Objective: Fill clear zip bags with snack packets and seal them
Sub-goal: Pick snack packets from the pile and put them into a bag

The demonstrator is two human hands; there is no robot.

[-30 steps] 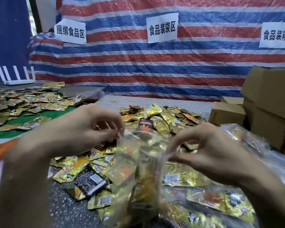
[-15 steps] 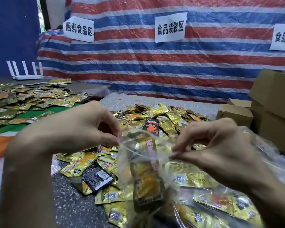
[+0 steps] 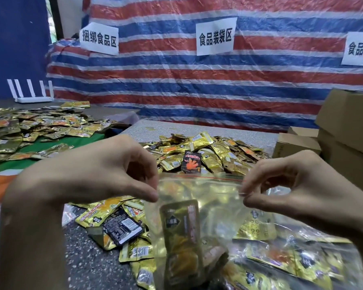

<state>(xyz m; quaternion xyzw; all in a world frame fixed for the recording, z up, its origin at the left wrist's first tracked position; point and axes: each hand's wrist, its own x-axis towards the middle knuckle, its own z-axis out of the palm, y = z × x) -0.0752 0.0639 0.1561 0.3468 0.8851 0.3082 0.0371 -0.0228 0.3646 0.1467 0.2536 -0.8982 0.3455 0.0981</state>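
Head view: my left hand (image 3: 96,176) and right hand (image 3: 298,189), apart, each pinch a top corner of the clear zip bag (image 3: 216,197) above the worktop's (image 3: 86,266) near edge; limp, slippery film, light packets (image 3: 181,231) inside, best gripped along the zip strip (image 3: 199,177).

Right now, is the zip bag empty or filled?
Not empty: gold packets show inside the clear bag, in its lower part.

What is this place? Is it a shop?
More likely a makeshift snack-packing workroom: heaps of snack packets on the table, stacked cardboard boxes, and paper signs on a striped tarp.
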